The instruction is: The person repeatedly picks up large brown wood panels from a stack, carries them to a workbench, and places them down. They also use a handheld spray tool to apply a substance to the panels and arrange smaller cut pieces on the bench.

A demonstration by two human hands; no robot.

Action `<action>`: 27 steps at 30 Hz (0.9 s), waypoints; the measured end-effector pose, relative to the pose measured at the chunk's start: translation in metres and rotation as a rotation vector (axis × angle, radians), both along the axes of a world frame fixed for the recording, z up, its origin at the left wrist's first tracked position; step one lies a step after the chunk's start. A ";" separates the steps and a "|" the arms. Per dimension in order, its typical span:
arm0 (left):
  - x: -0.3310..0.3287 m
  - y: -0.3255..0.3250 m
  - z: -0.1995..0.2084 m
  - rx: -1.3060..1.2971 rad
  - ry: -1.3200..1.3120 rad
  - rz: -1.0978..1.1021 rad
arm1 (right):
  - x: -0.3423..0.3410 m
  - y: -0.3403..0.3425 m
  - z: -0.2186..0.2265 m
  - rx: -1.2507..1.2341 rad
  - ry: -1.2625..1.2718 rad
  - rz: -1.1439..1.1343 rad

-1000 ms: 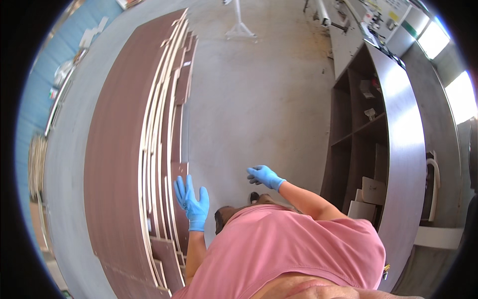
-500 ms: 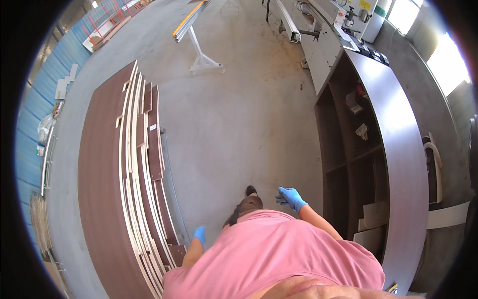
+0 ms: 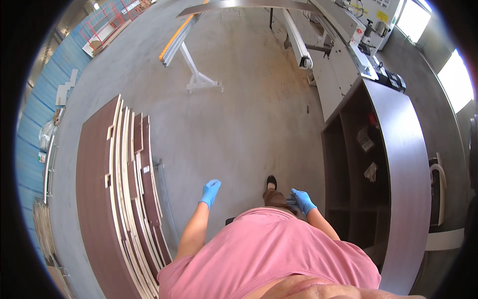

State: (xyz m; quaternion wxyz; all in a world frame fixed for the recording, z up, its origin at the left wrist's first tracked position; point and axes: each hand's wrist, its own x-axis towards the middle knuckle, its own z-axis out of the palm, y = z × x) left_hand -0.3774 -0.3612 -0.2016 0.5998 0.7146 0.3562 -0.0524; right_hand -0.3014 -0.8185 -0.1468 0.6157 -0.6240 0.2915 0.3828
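Observation:
My left hand (image 3: 211,193), in a blue glove, is held out in front of me over the grey floor. Its fingers look curled together, and nothing shows in them. On the other side, my right hand (image 3: 301,200), gloved in the same blue, hangs beside my trouser leg. Its fingers are slightly apart and hold nothing. Nearest to my left hand is a stack of brown panels (image 3: 94,184) with pale edges. A dark open-fronted cabinet (image 3: 403,184) with compartments stands to the right of my right hand. Neither hand touches these things.
Ahead stands a white-legged support (image 3: 199,79) with a yellow-edged rail. A long brown board (image 3: 249,6) spans the far end, reaching toward a white machine (image 3: 343,74) at the right. A metal beam (image 3: 298,42) juts from that machine. Blue sheeting (image 3: 37,144) lines the left side.
I have moved forward: the support and machine are closer, and the long board has come into view. My left hand has swung forward; my right hand has dropped back slightly toward my leg.

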 end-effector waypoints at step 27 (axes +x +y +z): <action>0.344 0.110 -0.034 -0.368 0.522 0.356 | 0.596 0.231 0.124 -0.045 -0.460 0.687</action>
